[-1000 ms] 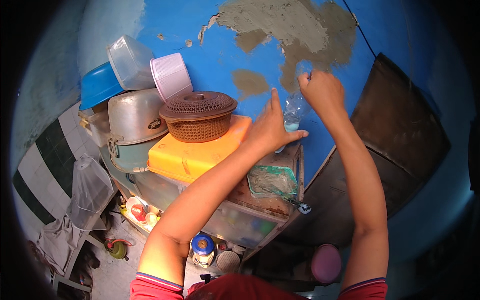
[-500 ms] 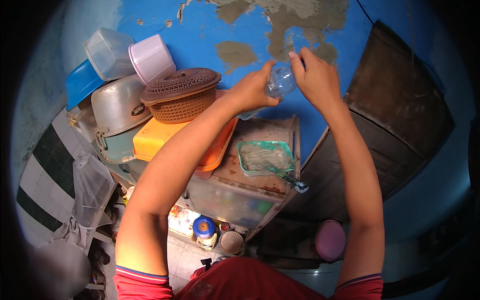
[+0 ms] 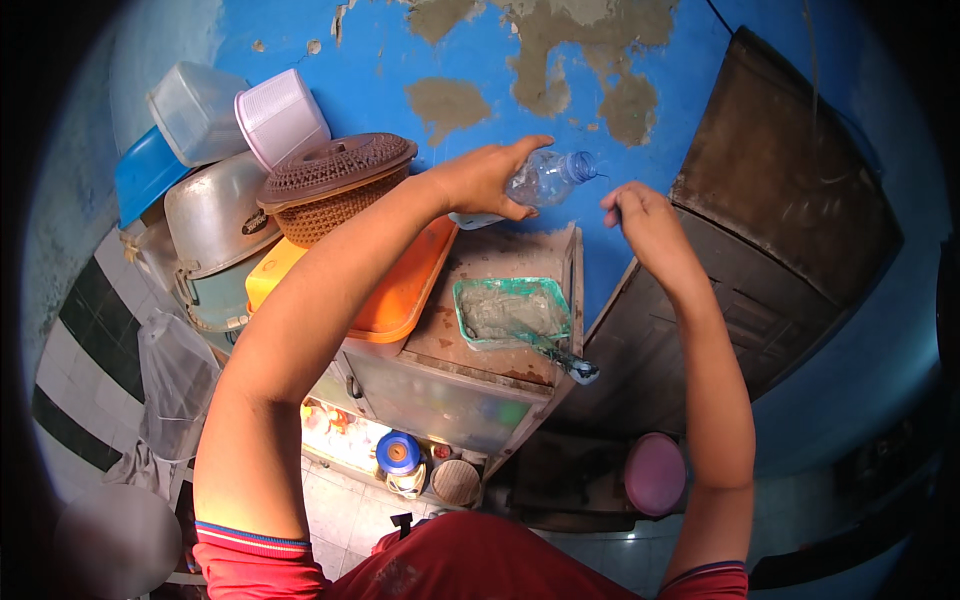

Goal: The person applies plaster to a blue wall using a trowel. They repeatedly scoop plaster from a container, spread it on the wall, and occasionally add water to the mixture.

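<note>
My left hand [image 3: 485, 182] is wrapped round a clear plastic bottle [image 3: 545, 180], tilted so that its blue-tinted neck points right. No cap shows on the neck. Just right of the bottle's mouth, apart from it, my right hand [image 3: 648, 228] has its fingers curled together; what they hold, if anything, is hidden. Below the bottle, a green tray [image 3: 461, 318] with grey paste in it sits on the cabinet top. A tool with a dark, smeared handle [image 3: 572, 364] rests in the tray, its handle sticking out over the cabinet's front edge.
On the left, an orange container [image 3: 385, 300], a brown woven basket [image 3: 340, 190], a metal pot [image 3: 215, 215] and plastic tubs [image 3: 285, 118] are stacked. Behind is a blue wall with grey patches [image 3: 448, 108]. A dark wooden panel [image 3: 780, 170] stands at right; a pink round thing [image 3: 656, 474] is below.
My right hand has come away from the bottle's mouth, moving right and down, leaving the neck bare. The bottle has tilted further, its neck now toward the right.
</note>
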`<state>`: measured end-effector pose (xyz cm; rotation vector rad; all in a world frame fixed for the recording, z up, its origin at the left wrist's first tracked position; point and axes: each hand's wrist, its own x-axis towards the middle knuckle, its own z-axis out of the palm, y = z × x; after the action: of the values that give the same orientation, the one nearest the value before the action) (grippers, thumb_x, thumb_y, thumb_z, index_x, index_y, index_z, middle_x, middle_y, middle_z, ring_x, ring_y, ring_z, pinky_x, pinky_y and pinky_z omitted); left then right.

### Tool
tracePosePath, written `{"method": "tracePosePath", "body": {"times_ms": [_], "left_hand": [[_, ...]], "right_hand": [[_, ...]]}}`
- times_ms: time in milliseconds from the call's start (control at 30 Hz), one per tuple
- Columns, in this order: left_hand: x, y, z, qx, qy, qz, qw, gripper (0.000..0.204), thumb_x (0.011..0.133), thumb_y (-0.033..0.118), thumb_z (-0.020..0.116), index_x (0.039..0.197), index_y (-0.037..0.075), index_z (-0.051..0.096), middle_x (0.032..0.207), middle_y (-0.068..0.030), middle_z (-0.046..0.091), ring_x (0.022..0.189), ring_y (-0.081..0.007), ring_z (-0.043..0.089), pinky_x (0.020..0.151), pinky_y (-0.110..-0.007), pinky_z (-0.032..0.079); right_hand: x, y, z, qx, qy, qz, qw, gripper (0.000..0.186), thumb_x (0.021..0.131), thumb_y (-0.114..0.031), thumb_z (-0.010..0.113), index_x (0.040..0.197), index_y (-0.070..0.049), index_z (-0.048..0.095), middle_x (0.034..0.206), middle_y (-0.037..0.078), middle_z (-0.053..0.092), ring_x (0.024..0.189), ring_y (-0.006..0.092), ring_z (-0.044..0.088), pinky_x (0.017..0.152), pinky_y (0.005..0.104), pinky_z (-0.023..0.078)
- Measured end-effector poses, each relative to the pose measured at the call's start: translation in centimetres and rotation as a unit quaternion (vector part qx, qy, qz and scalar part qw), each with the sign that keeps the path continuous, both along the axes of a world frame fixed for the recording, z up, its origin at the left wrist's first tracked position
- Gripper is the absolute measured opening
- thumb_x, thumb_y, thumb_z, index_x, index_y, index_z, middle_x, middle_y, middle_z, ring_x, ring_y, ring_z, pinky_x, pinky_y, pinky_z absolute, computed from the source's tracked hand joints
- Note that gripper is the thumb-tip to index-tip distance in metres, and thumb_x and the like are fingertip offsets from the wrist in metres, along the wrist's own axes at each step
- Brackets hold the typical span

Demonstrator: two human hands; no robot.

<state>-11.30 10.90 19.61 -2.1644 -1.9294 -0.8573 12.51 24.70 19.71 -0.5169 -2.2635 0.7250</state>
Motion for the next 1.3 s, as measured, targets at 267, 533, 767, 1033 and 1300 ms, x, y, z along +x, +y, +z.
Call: {"method": "tracePosePath", "body": {"times_ms": [267,533,767,1033,1300], "left_hand": [[-1.2,1.8,-1.0,-0.087,0.083,-0.04,0.992,0.101,0.077,0.024,0.09,0.159,0.017,0.031,0.123,-0.0223,0.071,0.114,-0.0452,0.066,0.098,-0.05,0.053],[-1.8,3.9,-1.4,-0.105,0.103,-0.059,0.987,0.097,0.077,0.025,0.09,0.156,0.018,0.035,0.118,-0.0234,0.072,0.112,-0.0442,0.068,0.095,-0.049,0.054],[-1.5,4.2,-2.0,-0.138,0.135,-0.054,0.98,0.09,0.074,0.016,0.089,0.151,0.017,0.043,0.12,-0.0212,0.072,0.113,-0.0436,0.068,0.096,-0.049,0.053],[-1.8,4.9,-2.7,-0.153,0.18,-0.058,0.97,0.087,0.075,0.014,0.088,0.15,0.017,0.044,0.118,-0.0193,0.072,0.114,-0.0421,0.068,0.094,-0.049,0.053],[-2.6,6.0,-3.9,-0.166,0.21,-0.081,0.96,0.088,0.075,0.015,0.088,0.151,0.018,0.043,0.118,-0.0187,0.072,0.113,-0.0415,0.068,0.094,-0.049,0.054]], "right_hand": [[-0.1,-2.1,-0.9,-0.264,-0.117,-0.001,0.957,0.033,0.104,-0.032,0.041,0.092,-0.009,0.062,0.073,-0.002,0.056,0.054,0.0073,0.039,0.047,0.0266,0.029],[-1.3,-1.5,-4.1,-0.384,-0.112,0.099,0.911,0.028,0.108,-0.024,0.047,0.107,-0.003,0.065,0.081,0.003,0.061,0.055,0.0078,0.042,0.046,0.025,0.029],[-2.4,-1.3,-4.4,-0.363,-0.173,0.076,0.913,0.027,0.107,-0.025,0.051,0.106,-0.004,0.068,0.075,-0.002,0.057,0.055,0.0058,0.042,0.045,0.0231,0.029],[-3.3,-0.8,-6.2,-0.288,-0.271,0.105,0.913,0.026,0.102,-0.024,0.056,0.104,-0.003,0.072,0.074,0.001,0.062,0.055,0.0091,0.048,0.046,0.0268,0.034],[-3.5,-0.8,-6.6,-0.33,-0.256,0.094,0.904,0.023,0.105,-0.02,0.057,0.108,-0.001,0.07,0.077,0.003,0.067,0.055,0.008,0.053,0.041,0.0239,0.034]]}}
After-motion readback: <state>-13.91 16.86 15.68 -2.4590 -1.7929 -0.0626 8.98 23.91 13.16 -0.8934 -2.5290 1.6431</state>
